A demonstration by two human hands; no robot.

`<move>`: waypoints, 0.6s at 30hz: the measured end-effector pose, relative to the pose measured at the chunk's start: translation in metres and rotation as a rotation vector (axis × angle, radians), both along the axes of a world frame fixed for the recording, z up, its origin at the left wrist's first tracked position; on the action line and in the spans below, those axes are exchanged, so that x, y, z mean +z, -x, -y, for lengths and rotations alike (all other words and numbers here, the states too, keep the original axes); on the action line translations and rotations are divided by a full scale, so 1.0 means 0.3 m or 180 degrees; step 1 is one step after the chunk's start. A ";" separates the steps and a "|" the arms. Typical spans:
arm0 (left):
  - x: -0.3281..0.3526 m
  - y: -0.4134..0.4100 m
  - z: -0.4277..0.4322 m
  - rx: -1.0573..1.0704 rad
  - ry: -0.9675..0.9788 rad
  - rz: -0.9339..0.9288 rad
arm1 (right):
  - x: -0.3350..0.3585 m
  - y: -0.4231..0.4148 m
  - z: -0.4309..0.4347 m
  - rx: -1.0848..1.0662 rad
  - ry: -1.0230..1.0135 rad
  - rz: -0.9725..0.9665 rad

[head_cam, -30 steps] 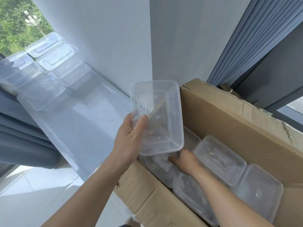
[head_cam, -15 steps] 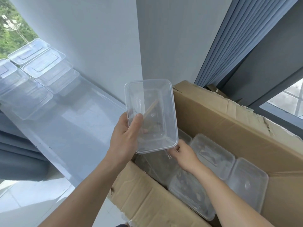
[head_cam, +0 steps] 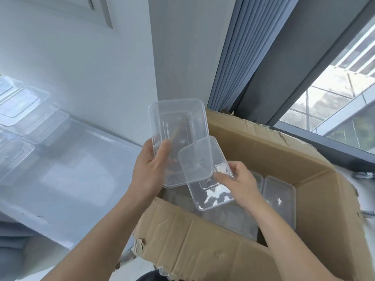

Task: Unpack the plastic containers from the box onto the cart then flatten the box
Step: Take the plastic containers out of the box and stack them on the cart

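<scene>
A room in a building, home or office unclear: plain white wall (head_cam: 81, 57), pleated blue-grey curtain (head_cam: 239, 57), dark-framed window (head_cam: 332, 92) facing a glass railing (head_cam: 349, 126).

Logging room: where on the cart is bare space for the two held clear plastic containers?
Free: the pale glossy cart top between the clear plastic containers far left and the brown cardboard box. Crowded: that far-left cluster.

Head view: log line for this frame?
phase: unpack | left hand: holds tub | right hand: pinches second tub over box | cart: several tubs | box: more tubs inside
</scene>
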State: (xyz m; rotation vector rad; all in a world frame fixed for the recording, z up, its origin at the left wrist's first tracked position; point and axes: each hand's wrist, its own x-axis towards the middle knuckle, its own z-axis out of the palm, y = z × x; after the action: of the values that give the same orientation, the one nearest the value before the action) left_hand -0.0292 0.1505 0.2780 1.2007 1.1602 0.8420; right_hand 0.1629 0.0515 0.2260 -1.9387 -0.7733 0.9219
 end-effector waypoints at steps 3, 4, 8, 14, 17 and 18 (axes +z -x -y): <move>0.017 0.017 0.012 -0.0047 -0.0027 0.0105 | 0.043 0.022 0.045 -0.0184 -0.0192 -0.0096; 0.024 0.026 0.019 -0.0034 -0.0016 0.0168 | 0.054 0.032 0.060 -0.0248 -0.0256 -0.0150; 0.051 0.076 0.061 0.0034 -0.0006 0.0280 | 0.094 0.076 0.118 -0.0338 -0.0467 -0.0249; 0.083 0.125 0.189 0.0358 -0.0022 0.0294 | 0.151 0.093 0.201 -0.0143 -0.0893 -0.0339; 0.091 0.138 0.286 0.0483 -0.0117 0.0249 | 0.172 0.088 0.263 -0.0041 -0.0992 -0.0340; 0.092 0.143 0.322 0.0559 -0.0132 0.0239 | 0.175 0.087 0.287 0.0025 -0.1003 -0.0325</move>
State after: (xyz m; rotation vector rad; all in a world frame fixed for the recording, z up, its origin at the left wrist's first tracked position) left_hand -0.0722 0.0539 0.3057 1.1024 1.2040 1.0395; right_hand 0.1369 -0.0345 0.2786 -1.6037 -0.8138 0.8410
